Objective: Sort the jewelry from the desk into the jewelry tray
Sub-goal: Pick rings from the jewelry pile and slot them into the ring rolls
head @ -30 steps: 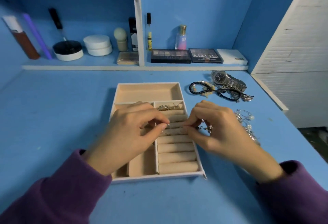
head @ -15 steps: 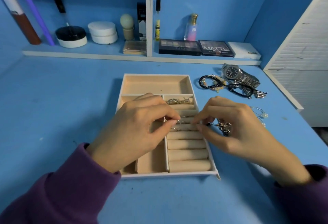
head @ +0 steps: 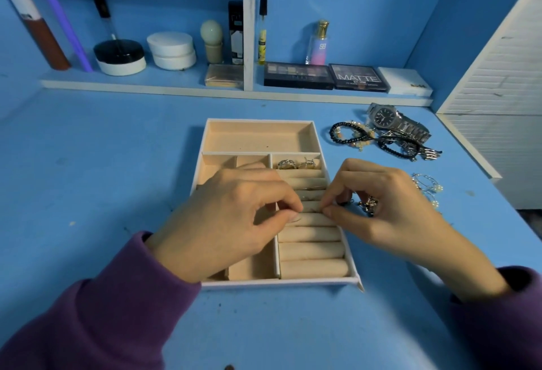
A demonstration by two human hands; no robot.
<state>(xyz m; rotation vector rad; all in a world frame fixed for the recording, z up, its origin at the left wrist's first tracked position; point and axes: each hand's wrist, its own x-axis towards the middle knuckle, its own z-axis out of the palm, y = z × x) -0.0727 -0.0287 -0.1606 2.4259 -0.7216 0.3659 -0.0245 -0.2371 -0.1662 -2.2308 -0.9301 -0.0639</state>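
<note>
Both hands low over the ring rolls (head: 311, 252) of the tray (head: 258, 121), midway down the right-hand column. Left hand (head: 231, 220): thumb and forefinger pressed together on one end of a thin metal piece (head: 312, 210), other fingers curled under. Right hand (head: 390, 211): thumb and forefinger pinched on the other end, with a small bunch of trinkets (head: 368, 202) tucked under the remaining curled fingers; gripped or merely lying beneath, cannot tell. Thin metal piece right at a gap between two rolls, apparently being seated, not yet clearly in.

Likely trouble:
- Springing free on release if pushed in too shallow, being so thin and light.
- Sliding out of sight between rolls if pushed too deep.
- Spilling of the small bunch onto the desk (head: 102, 193) or into the wrong slot with any loosening of those curled fingers.
- Nudging the tray sideways with the left wrist, lying over its left compartments.

Counted:
- One tray, with one long compartment at the far end.
- Two rings (head: 296, 163) in the farthest slot.
- Roughly eight rolls, some hidden by fingers.
- Outside, to the right: one watch (head: 390, 119), at least two bead bracelets (head: 350, 132) tangled beside it, and a few hoop earrings (head: 428, 186) near the right hand, number unclear.
</note>
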